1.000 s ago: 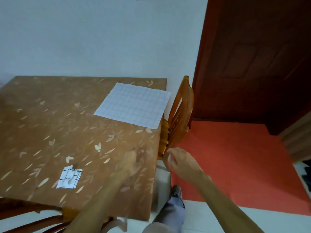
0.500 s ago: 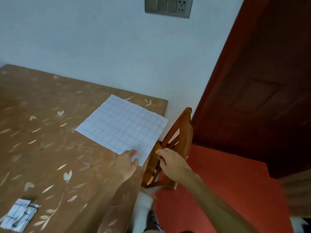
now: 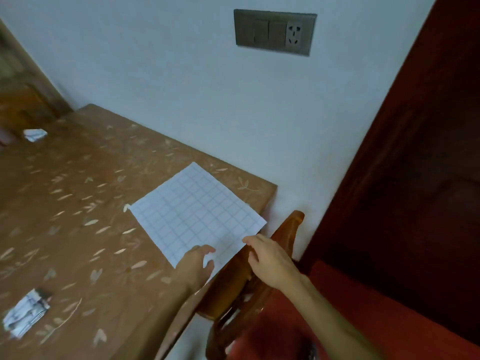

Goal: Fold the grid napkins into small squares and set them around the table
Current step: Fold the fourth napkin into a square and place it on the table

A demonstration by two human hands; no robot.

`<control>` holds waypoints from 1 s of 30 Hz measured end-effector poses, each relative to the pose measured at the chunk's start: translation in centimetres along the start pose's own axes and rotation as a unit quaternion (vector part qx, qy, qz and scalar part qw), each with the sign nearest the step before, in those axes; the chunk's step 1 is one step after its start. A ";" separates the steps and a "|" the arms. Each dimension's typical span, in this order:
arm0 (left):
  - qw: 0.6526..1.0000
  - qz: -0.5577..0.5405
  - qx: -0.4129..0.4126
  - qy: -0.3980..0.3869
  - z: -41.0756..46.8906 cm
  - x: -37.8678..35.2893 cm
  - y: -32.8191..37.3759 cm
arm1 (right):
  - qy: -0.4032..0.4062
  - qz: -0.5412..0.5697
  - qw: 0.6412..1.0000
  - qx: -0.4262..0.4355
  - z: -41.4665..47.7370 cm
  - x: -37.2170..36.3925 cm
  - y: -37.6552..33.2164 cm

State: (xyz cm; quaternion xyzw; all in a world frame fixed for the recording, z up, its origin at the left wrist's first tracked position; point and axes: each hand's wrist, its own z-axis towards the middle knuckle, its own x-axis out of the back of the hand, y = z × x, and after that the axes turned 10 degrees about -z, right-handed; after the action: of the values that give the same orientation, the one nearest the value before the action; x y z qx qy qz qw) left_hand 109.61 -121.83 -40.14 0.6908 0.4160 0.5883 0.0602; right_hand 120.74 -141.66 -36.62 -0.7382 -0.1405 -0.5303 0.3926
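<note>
A flat, unfolded grid napkin [image 3: 197, 214] lies near the right corner of the brown leaf-patterned table [image 3: 78, 216]. My left hand [image 3: 194, 266] rests on the napkin's near corner with fingers spread. My right hand [image 3: 270, 258] reaches to the napkin's right near edge, its fingertips touching the edge; it holds nothing that I can see. A folded grid napkin [image 3: 26, 317] lies at the table's near left. Another folded napkin [image 3: 35, 134] sits at the far left.
A wooden chair [image 3: 249, 279] stands tucked at the table's right edge, under my right hand. A white wall with a switch-and-socket plate [image 3: 274, 32] is behind. A dark red door [image 3: 415, 178] and red floor [image 3: 363, 320] are to the right.
Both hands have moved forward from the table edge and chair onto the flat napkin's near edge. The view has swung up and toward the far corner.
</note>
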 end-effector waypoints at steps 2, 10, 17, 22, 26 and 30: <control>1.000 0.001 0.023 0.020 -0.4 -0.9 2.0 | -0.011 0.003 1.000 0.029 0.7 1.4 2.0; 0.989 0.004 0.128 0.075 -3.1 -3.3 7.4 | -0.056 -0.001 0.991 0.124 3.8 4.0 6.6; 0.971 -0.033 0.212 0.109 -3.4 -4.2 6.7 | -0.125 -0.018 0.978 0.168 7.3 2.4 6.8; 0.954 -0.074 0.256 0.139 -1.2 -3.7 4.0 | -0.169 -0.064 0.971 0.155 12.2 0.7 7.0; 0.941 -0.108 0.286 0.148 1.4 -2.9 1.4 | -0.200 -0.103 0.963 0.151 16.9 -0.4 6.4; 0.924 -0.142 0.317 0.159 4.7 -0.8 -1.5 | -0.227 -0.116 0.959 0.127 22.6 -1.3 5.0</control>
State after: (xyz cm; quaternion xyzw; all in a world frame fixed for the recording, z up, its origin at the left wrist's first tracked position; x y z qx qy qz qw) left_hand 112.88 -119.44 -43.02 0.5046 0.6785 0.5134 -0.1463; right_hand 138.55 -128.24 -42.84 -0.7619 -0.3771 -0.3686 0.3762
